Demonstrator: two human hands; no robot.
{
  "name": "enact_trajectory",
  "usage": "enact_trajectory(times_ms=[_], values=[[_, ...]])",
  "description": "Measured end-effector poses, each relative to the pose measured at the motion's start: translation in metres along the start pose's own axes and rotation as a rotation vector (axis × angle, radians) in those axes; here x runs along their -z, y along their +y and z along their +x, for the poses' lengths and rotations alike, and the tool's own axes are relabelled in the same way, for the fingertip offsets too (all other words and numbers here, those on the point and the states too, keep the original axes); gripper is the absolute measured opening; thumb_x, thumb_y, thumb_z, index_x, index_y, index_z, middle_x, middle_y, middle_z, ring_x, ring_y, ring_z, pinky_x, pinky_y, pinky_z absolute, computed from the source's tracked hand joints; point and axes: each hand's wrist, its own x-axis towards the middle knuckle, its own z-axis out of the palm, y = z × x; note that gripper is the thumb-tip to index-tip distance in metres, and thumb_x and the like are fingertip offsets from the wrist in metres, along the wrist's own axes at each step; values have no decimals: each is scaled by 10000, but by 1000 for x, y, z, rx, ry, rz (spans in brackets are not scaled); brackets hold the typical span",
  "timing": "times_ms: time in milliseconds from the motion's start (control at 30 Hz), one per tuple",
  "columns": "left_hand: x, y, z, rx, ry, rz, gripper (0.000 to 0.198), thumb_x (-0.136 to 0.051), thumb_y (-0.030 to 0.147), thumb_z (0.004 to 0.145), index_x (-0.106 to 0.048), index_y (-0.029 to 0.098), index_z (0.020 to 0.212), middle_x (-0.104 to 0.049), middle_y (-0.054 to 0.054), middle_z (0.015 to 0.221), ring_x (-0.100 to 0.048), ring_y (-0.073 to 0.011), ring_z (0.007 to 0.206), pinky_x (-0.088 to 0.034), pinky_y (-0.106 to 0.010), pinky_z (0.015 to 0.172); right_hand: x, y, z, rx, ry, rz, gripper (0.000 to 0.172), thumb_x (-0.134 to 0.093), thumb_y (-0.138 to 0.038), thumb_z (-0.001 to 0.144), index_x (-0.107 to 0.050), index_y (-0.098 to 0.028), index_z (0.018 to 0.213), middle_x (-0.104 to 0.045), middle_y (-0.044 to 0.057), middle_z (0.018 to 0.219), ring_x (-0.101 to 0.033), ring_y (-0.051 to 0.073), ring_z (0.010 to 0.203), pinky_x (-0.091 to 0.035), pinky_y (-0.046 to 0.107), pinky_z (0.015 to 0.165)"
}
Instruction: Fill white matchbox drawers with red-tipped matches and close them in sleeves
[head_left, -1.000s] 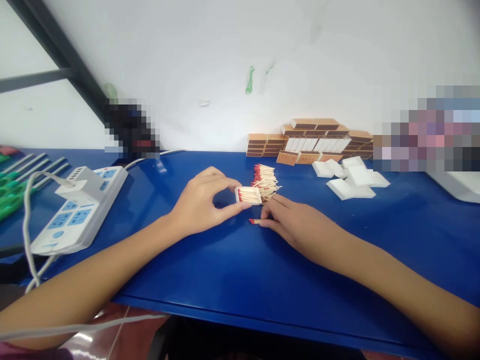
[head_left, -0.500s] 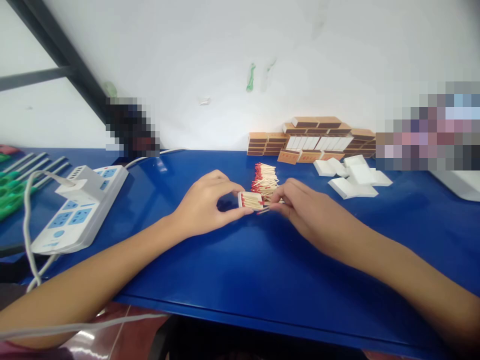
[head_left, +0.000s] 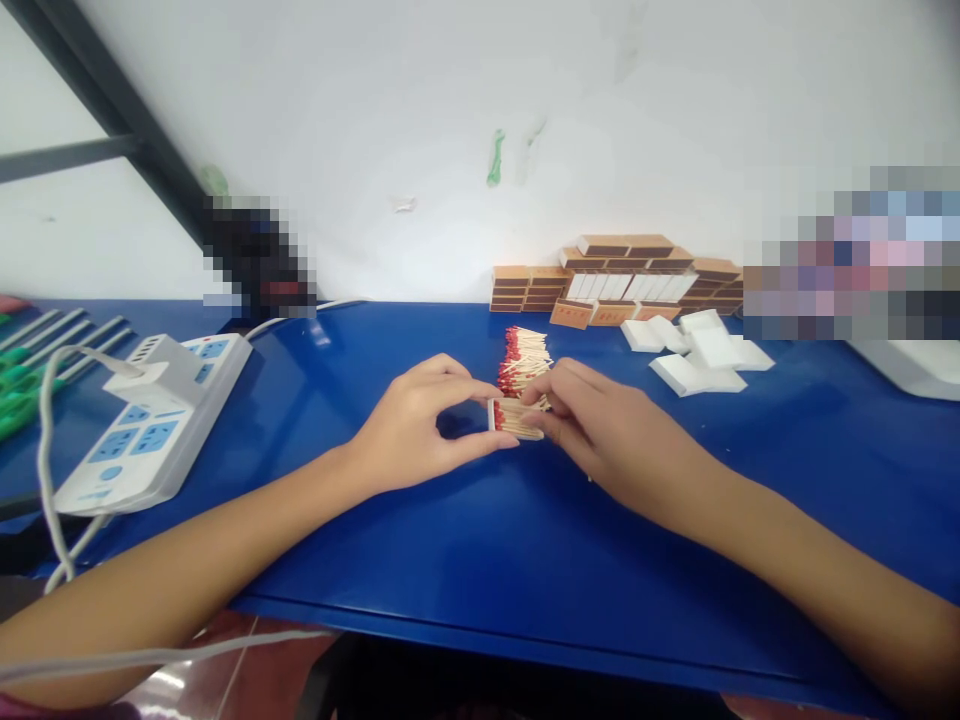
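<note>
A small white matchbox tray (head_left: 514,418) filled with red-tipped matches rests on the blue table (head_left: 480,540) at the centre. My left hand (head_left: 420,425) pinches the tray's left end between thumb and fingers. My right hand (head_left: 600,425) is closed on the tray's right end, its fingertips pressing on the matches. Just behind the tray lies a loose pile of matches (head_left: 523,358), red heads to the left.
Stacked brown matchbox sleeves (head_left: 615,275) stand against the wall at the back. Several empty white trays (head_left: 697,355) lie at the right. A white power strip (head_left: 142,415) with a plugged adapter and cable sits at the left, green-handled tools (head_left: 30,385) beyond it.
My right hand picked up a stray match from the table in front of the tray and moved up to the tray's right end. The left hand kept holding the tray.
</note>
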Motion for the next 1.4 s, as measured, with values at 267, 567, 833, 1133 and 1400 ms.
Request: enact_trajectory(times_ms=[267, 567, 833, 1133, 1400], values=[[3, 3, 3, 118, 43, -51, 339, -856, 434, 840, -793, 233, 1105, -801, -52, 1020, -730, -197, 944, -607, -347, 884, 31, 19, 2, -19, 79, -59, 206, -537, -398, 1041, -654, -239, 983, -619, 34, 820, -549, 185, 696, -399, 326, 622], [3, 6, 2, 56, 31, -35, 352, -863, 432, 833, -790, 212, 1098, -789, -65, 1049, -727, -193, 957, -606, -330, 882, 24, 6, 1, 26, 48, 17, 184, -544, -366, 1044, -620, -234, 941, -621, 23, 835, -532, 162, 665, -391, 312, 607], [3, -3, 3, 103, 41, 34, 344, -842, 448, 854, -788, 216, 1102, -795, -64, 1044, -734, -198, 951, -608, -352, 886, 54, 49, -8, 14, -319, -2, 189, -544, -375, 1027, -708, -304, 1090, -699, 48, 990, -631, 207, 777, -492, 337, 669], [4, -4, 3, 50, 22, 72, 354, -835, 449, 860, -776, 214, 1119, -788, -71, 1063, -720, -208, 970, -597, -368, 888, 48, 42, -11, -48, -533, 140, 138, -603, -371, 1005, -725, -307, 994, -694, 41, 1051, -669, 188, 834, -533, 305, 674], [5, -1, 4, 49, 11, 74, 346, -832, 452, 862, -782, 214, 1108, -785, -69, 1065, -716, -205, 967, -593, -365, 894, 38, 33, -11, -87, -466, 119, 225, -528, -426, 1046, -667, -270, 963, -665, 40, 976, -619, 170, 747, -499, 310, 650]])
